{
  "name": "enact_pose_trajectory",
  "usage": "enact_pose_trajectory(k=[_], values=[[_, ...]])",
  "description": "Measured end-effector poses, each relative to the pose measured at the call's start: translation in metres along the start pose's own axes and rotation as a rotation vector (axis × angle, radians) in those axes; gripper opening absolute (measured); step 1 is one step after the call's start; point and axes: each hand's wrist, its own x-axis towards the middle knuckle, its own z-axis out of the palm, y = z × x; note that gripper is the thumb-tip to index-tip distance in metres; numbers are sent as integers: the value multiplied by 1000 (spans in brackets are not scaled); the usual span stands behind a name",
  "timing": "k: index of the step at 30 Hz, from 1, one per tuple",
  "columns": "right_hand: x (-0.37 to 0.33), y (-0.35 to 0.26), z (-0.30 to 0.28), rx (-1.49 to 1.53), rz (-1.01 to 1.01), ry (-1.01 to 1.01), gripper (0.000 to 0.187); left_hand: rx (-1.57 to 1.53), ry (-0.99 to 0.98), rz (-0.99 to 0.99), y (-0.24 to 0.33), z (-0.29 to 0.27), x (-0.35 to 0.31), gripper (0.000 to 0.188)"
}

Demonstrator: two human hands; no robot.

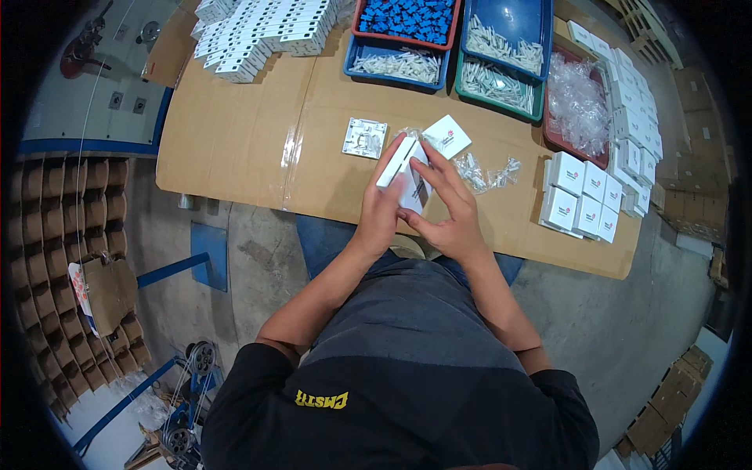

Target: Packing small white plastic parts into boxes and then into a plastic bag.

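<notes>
Black shirt [407, 403] cut off, fingers [446, 174] part-covering white box [397, 164]

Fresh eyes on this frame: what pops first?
Probably the bright blue pieces heaped in the red tray at the top middle. Next, the white piece between the left hand and right hand, near centre. Rows of white squares also stand out at right.

The head camera looked steeply down from above the person's torso [407, 384], facing forward over the worktop [235, 141], which lay mostly in the upper half. It sat near enough that the forearms [323, 286] and fingers [450, 178] showed around the middle, while its wide fisheye took in floor [580, 313] on both sides and bent straight edges.
</notes>
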Motion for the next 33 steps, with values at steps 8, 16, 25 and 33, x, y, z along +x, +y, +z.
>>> enact_pose_trajectory(k=[8, 16, 25, 33], values=[[-5, 1, -3, 30, 66, 19, 68, -255, 107, -168, 10, 3, 7, 73], [1, 2, 1, -12, -9, -13, 68, -190, 83, -169, 12, 6, 5, 68], [0, 5, 3, -20, -35, -29, 69, -200, 41, -136, 8, 5, 3, 62], [-5, 7, 1, 53, -35, -76, 73, 177, -103, 18, 7, -8, -4, 65]])
